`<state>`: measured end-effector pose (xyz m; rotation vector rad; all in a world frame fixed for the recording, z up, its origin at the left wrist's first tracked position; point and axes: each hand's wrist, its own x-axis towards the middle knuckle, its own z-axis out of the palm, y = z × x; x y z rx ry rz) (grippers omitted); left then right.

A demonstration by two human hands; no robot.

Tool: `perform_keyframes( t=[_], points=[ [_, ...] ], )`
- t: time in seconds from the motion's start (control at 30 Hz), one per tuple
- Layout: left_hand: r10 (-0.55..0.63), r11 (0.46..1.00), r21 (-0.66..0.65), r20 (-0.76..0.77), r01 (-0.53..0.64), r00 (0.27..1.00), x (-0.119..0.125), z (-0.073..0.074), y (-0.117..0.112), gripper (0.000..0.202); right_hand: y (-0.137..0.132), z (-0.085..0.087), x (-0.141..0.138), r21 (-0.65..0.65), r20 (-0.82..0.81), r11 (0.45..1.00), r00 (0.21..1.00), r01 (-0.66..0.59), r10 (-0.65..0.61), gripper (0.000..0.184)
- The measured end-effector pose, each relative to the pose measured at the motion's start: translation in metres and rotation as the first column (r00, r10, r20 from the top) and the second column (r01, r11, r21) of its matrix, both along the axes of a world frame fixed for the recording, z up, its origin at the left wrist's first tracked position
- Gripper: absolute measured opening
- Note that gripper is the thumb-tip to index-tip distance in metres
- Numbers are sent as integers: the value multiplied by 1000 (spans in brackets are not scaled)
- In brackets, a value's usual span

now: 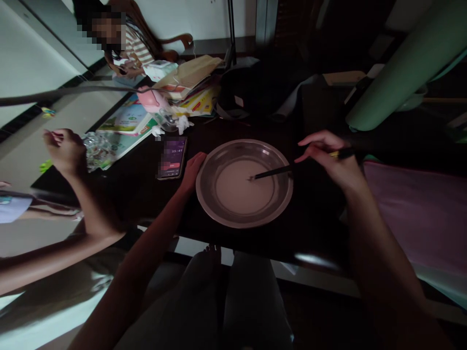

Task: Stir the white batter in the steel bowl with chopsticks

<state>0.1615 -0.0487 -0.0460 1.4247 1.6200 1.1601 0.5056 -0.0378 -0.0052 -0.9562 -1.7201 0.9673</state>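
A wide metal basin (206,206) stands on the dark table in front of me, with a cloudy, pale liquid (241,194) in it. My left hand (192,170) grips the basin's left side by the rim; part of its fingers is hidden. My right hand (330,155) is closed around black chopsticks (273,171) with a gold band near the top. They slant down to the left over the right rim, and their tips touch the liquid near the middle. I cannot tell clearly whether there are one or two sticks.
Left of the basin lies a phone (172,158) with a lit screen. Behind it are crumpled tissues (183,124), a pink object (151,99), books (127,116) and a dark bag (251,92). Another person's arm (93,204) reaches in at left; someone sits beyond. A pink cloth (419,209) lies right.
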Motion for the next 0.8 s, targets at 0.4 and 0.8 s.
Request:
perform_keyframes(
  t=[0.4, 0.8],
  points=[
    [5, 1000, 21, -60, -4, 998, -3, -3, 1, 31, -2, 3, -3, -2, 20, 1000, 1000, 13, -13, 9],
    [7, 1000, 22, -56, -6, 998, -2, -2, 1, 33, -5, 4, -6, 27, 3, 1000, 1000, 4, -4, 8]
  ],
)
